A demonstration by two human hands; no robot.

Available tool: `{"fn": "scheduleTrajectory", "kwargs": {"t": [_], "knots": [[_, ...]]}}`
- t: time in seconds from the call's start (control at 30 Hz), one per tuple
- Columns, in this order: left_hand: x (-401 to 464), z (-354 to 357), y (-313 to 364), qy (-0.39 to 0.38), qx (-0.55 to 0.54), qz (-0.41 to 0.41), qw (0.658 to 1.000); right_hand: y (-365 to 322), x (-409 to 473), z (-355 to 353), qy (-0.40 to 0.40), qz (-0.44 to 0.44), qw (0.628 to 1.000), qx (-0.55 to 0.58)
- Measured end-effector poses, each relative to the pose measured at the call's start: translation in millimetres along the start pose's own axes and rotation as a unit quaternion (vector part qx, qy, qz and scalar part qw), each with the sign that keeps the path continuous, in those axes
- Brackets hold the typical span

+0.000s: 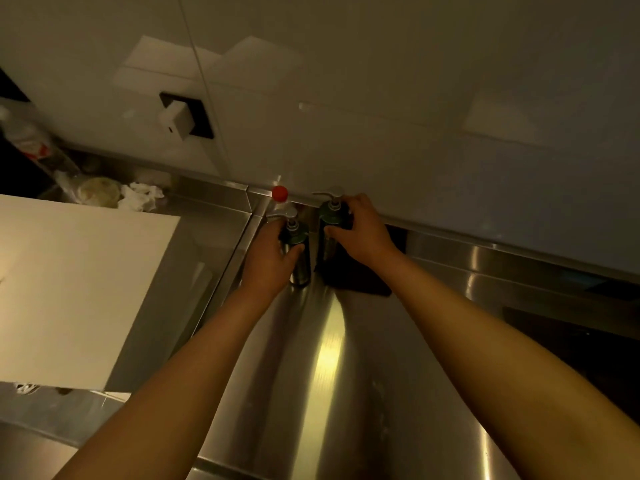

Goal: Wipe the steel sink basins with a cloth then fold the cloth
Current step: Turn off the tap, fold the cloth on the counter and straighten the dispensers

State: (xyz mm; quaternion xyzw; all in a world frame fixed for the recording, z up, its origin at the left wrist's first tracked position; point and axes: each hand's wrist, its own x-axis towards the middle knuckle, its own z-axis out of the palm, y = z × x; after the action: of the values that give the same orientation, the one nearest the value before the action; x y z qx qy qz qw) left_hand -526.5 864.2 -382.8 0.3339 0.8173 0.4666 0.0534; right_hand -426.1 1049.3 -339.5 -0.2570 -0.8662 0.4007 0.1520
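Note:
Two dark green pump bottles stand at the back of the steel counter (332, 358), against the wall. My left hand (268, 259) grips the left pump bottle (296, 237). My right hand (360, 230) grips the right pump bottle (330, 213), which stands on a dark mat (356, 282). Behind them, a bottle with a red cap (280, 192) stands in the corner. A dark sink basin (571, 337) opens at the right edge. No cloth shows in this view.
A white board (69, 289) covers the left side. Crumpled white paper (140, 197) and wrapped items (98, 192) lie at the back left. A white wall fixture (180, 119) juts from the tiled wall above.

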Motion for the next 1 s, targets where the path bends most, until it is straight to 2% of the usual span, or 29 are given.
{"fn": "scheduleTrajectory", "kwargs": {"t": [0.4,0.67,0.87,1.0], "knots": [[22,9,-12,-0.012,0.002,-0.004,1.0,2,53,21,-0.009,0.006,1.0,0.011],[26,16,-18,-0.008,0.005,-0.008,1.0,6,66,34,0.019,0.013,0.999,0.028],[32,21,-12,-0.02,-0.014,0.002,1.0,11,68,40,0.007,0.016,1.0,0.011],[31,21,-9,-0.017,-0.002,0.039,0.999,14,68,41,0.006,0.038,0.999,0.024]]}}
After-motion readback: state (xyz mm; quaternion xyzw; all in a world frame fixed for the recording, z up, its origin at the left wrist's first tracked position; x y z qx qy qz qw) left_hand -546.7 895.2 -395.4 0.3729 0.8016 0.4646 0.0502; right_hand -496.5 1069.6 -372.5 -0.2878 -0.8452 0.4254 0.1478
